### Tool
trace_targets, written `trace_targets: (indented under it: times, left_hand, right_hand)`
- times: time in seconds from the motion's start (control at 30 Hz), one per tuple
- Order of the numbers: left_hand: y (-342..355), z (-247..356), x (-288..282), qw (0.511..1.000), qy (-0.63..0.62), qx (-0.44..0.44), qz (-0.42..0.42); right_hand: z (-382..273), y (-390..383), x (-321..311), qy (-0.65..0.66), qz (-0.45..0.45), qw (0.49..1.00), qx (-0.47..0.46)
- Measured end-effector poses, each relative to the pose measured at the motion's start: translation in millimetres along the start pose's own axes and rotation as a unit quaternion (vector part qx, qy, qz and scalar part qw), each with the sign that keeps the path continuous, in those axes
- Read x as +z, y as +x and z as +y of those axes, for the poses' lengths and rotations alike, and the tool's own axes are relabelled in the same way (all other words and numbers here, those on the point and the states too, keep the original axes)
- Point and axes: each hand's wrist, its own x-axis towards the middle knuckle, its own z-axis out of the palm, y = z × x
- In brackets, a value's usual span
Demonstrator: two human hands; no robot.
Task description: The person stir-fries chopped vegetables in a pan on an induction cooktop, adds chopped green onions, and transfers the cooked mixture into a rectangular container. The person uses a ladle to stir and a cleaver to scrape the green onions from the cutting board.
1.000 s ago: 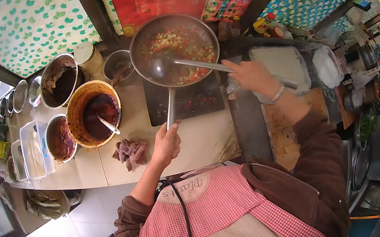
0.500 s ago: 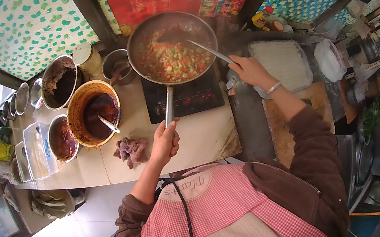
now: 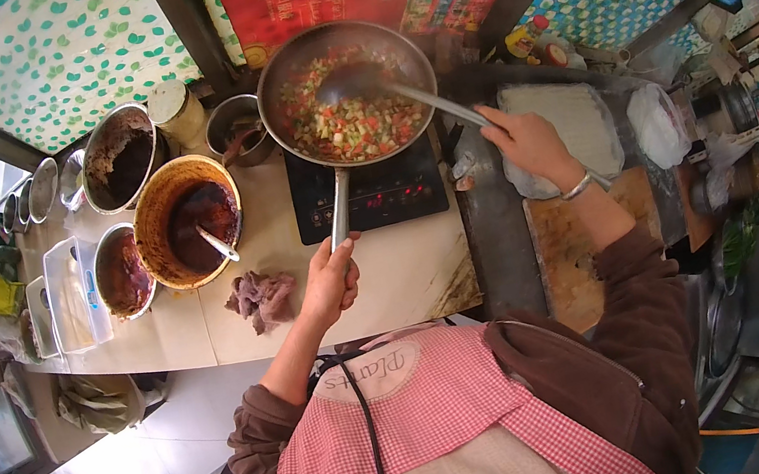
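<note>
My left hand (image 3: 331, 279) is closed round the metal handle of a deep frying pan (image 3: 278, 138), which sits over a black induction cooktop (image 3: 370, 213). Diced vegetables (image 3: 360, 129), pale green, white and red, lie in the pan. A long-handled metal ladle (image 3: 442, 104) reaches into it from the right. My right hand (image 3: 526, 145) grips that ladle, whose shaft runs on past my wrist. The ladle's dark rounded head rests among the vegetables and is partly blurred.
Left of the cooktop stand a sauce-stained pot (image 3: 148, 217) with a spoon, a bowl of red sauce (image 3: 124, 272), a dark-coated pot (image 3: 126, 180) and a clear plastic box (image 3: 76, 301). A crumpled cloth (image 3: 261, 300) lies nearer. Rightward are a plastic-covered tray (image 3: 572, 122) and a wooden board (image 3: 583, 242).
My right hand has shifted right and slightly down with the ladle, and its shaft now shows beyond my wrist. The vegetables have been pushed about. My left hand stays on the pan handle.
</note>
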Motion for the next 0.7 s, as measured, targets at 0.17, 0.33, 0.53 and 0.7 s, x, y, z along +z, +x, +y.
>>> trace_targets:
  times: [0.17,0.33,0.53,0.7]
  left_hand:
    - [1,1,1,1.000,-0.004,0.005,-0.005]
    - [1,-1,-1,1.000,-0.014,0.005,-0.008]
    - [1,-4,-2,1.000,-0.008,0.010,-0.004]
    - [3,-1,1,1.000,-0.002,0.002,-0.005]
  right_hand:
    - [21,59,36,0.103,0.044,0.993,0.036]
    - [-7,47,61,0.172,-0.080,0.981,0.043]
    - [-15,-5,16,0.303,-0.076,0.933,0.176]
    - [-9,-15,48,0.274,-0.078,0.946,0.158]
